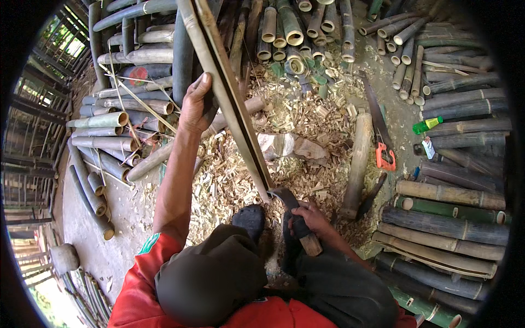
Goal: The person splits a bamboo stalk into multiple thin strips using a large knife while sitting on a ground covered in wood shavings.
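Shavings-strewn ground (306,136); hands clenched — left (196,104) bamboo strip (229,93); right (309,216) knife (292,210).

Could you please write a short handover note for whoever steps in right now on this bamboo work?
Left hand: gripping the upper part of the long split bamboo strip, held slanted.
Right hand: closed on the wooden handle of the curved knife, blade at the strip's lower end.
Around: shavings cover the ground ahead; an orange-handled saw lies to the right beside a short log; bamboo poles are stacked on both sides.
Done: plenty of chips already cut.
Left: judging by the blade's position, trimming of this strip looks unfinished.
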